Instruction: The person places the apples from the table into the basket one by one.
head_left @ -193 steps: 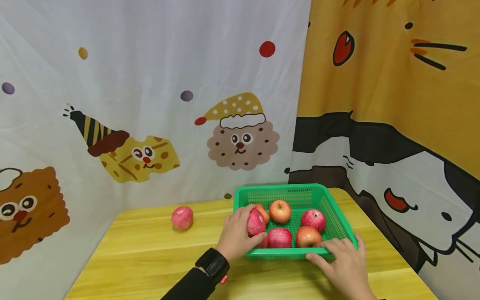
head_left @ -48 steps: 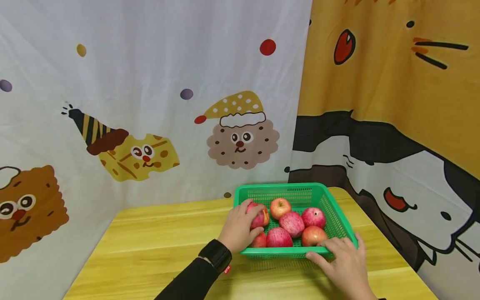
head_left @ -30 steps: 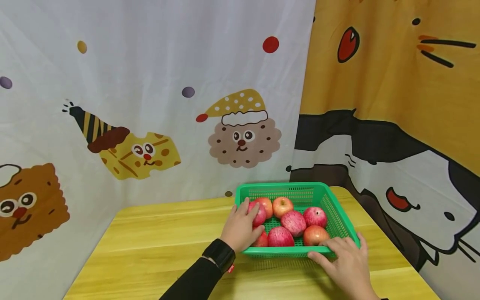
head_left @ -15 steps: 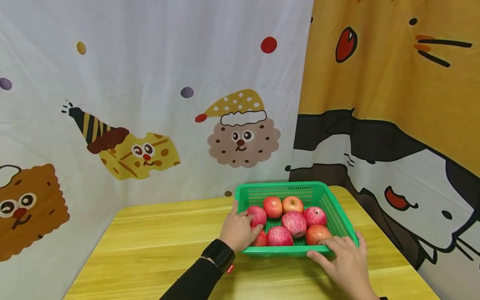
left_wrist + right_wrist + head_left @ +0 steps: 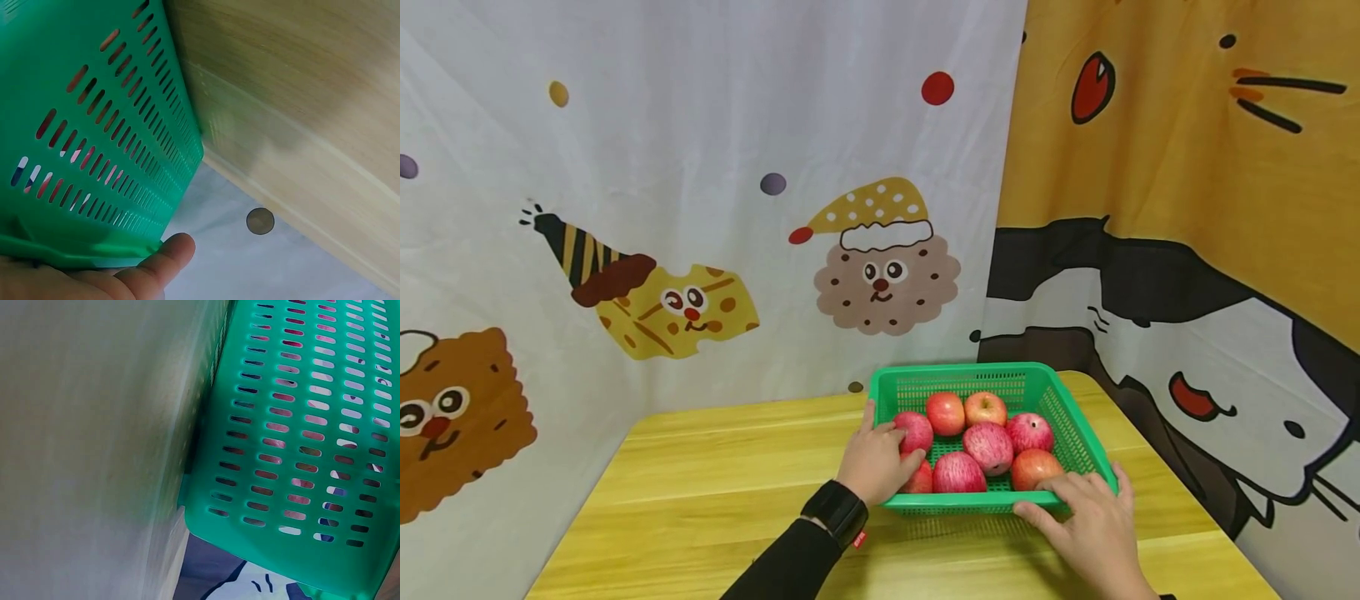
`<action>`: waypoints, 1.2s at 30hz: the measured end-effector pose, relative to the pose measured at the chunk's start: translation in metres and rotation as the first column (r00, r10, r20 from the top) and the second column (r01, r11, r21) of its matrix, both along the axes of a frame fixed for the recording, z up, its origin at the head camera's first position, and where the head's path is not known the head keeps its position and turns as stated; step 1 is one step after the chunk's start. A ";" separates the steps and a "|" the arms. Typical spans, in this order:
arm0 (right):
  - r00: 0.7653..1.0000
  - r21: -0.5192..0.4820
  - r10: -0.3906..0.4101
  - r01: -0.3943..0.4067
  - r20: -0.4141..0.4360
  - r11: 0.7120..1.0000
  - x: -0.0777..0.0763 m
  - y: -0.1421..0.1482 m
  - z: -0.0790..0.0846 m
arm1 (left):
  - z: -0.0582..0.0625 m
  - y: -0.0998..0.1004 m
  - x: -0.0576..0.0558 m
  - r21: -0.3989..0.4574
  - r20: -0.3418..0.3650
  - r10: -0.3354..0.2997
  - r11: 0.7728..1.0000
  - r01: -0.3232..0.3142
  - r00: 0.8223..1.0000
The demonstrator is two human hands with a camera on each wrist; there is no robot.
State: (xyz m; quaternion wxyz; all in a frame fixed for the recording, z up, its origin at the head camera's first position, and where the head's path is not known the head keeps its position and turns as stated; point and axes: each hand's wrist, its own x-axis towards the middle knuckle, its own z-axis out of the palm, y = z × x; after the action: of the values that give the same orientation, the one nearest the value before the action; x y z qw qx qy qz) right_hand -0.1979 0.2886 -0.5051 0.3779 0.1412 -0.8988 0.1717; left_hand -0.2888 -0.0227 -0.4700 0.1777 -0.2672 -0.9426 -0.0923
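Note:
A green slotted basket (image 5: 1078, 417) stands on the wooden table with several red apples (image 5: 988, 448) in it. My left hand (image 5: 876, 458) holds the basket's left rim, its fingertips bent over the edge beside a pink-red apple (image 5: 914, 432) and its thumb over a lower apple (image 5: 919, 478). In the left wrist view, one finger (image 5: 169, 259) stretches along the rim outside the slotted wall. At the front right corner my right hand (image 5: 1093, 525) grips the rim, fingers inside and thumb outside. The right wrist view shows the basket's outer wall (image 5: 250, 487); that hand is out of it.
The wooden table (image 5: 715, 483) extends left of the basket and in front of it. Behind stands a white cartoon-print curtain (image 5: 700, 167); an orange-and-black one (image 5: 1150, 183) hangs close on the right.
The single apple on the table at left is now in the basket. My left hand has let go of the apples and moved onto the left rim; the apples have shifted. My right hand stays put.

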 end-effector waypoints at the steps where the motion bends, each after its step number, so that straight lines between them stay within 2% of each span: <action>1: 1.000 0.000 0.000 0.000 -0.001 1.000 0.000 0.000 0.000 | 0.000 0.000 0.000 0.010 0.001 -0.001 1.000 0.001 1.000; 18: 1.000 0.005 0.002 -0.002 0.001 1.000 0.002 -0.002 0.002 | 0.000 -0.002 0.005 0.078 -0.018 -0.011 0.997 0.012 1.000; 27: 1.000 0.008 0.019 -0.019 0.004 1.000 0.001 -0.003 -0.001 | -0.001 -0.010 0.010 0.101 0.028 -0.009 0.995 0.006 1.000; 36: 0.999 0.014 0.045 -0.045 -0.006 0.999 0.001 -0.007 0.001 | 0.002 -0.016 0.013 0.083 0.085 0.017 0.996 -0.024 0.996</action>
State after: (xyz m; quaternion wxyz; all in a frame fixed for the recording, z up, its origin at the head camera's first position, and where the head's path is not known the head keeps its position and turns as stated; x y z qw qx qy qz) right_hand -0.1968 0.2820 -0.5043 0.3759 0.1646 -0.8953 0.1736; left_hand -0.2761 -0.0392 -0.4678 0.1498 -0.2459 -0.9472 -0.1412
